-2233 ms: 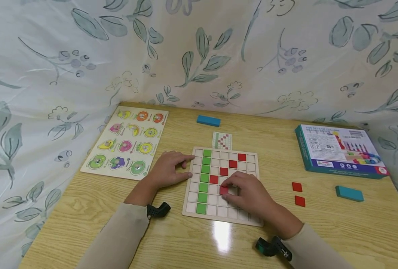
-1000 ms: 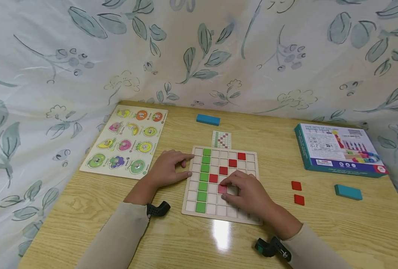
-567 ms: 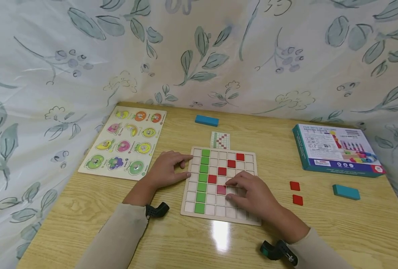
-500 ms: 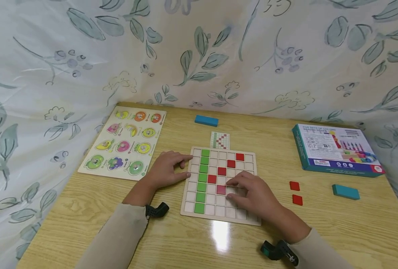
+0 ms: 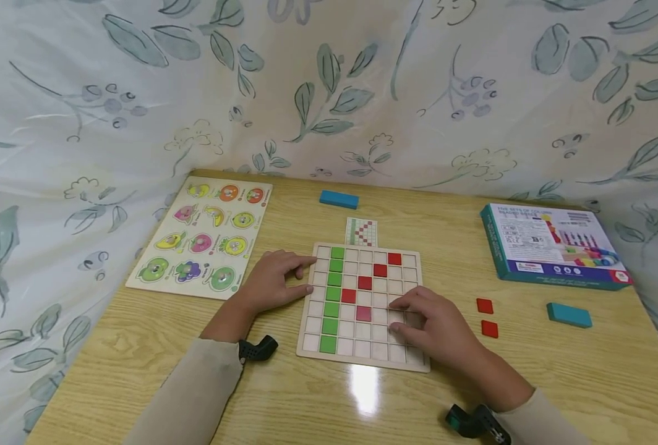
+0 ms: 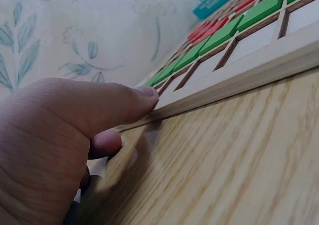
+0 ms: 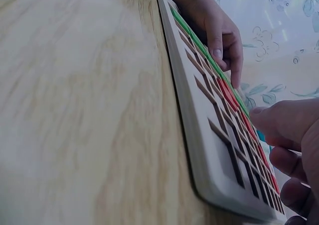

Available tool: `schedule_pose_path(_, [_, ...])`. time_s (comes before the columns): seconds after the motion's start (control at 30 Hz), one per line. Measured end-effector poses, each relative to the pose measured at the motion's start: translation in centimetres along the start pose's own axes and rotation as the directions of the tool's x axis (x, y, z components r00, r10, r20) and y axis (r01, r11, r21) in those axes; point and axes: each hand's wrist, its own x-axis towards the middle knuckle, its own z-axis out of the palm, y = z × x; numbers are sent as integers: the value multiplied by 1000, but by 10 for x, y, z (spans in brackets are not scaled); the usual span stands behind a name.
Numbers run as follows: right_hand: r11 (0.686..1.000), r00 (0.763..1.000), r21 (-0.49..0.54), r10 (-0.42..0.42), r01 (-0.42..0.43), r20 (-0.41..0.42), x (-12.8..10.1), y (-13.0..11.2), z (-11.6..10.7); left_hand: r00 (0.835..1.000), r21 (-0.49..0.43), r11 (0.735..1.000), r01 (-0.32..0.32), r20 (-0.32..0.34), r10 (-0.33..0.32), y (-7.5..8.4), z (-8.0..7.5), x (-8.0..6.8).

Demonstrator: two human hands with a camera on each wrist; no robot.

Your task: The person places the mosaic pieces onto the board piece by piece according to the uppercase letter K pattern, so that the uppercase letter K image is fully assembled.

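A wooden grid board lies in the middle of the table, its second column filled with green tiles. Several red tiles run in a diagonal across it, the lowest a pinker red tile in its cell. My left hand touches the board's left edge with thumb and index fingertip, as the left wrist view also shows at the thumb. Over the board's right side hovers my right hand, thumb and fingers apart with nothing between them. Two loose red tiles lie right of it.
A small pattern card sits behind the board. A fruit puzzle board is at the left. Blue blocks lie at the back and right, near a printed toy box. A floral curtain hangs behind.
My right hand has let go of the pinkish red tile and drawn back to the right, leaving it in its cell. The left hand stays at the board's edge.
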Motion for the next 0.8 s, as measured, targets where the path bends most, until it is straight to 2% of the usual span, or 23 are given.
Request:
schedule_pose_path(0.53, [998,998,12,67,-67,-9,-20,12,-6,1000,-5,1000,5,-2,-5,2,-2,-2])
schedule_pose_path(0.8, [999,997,-8,53,-54,-63,-28,20,-15,1000,2,1000,-2,-2,2,2,-1,0])
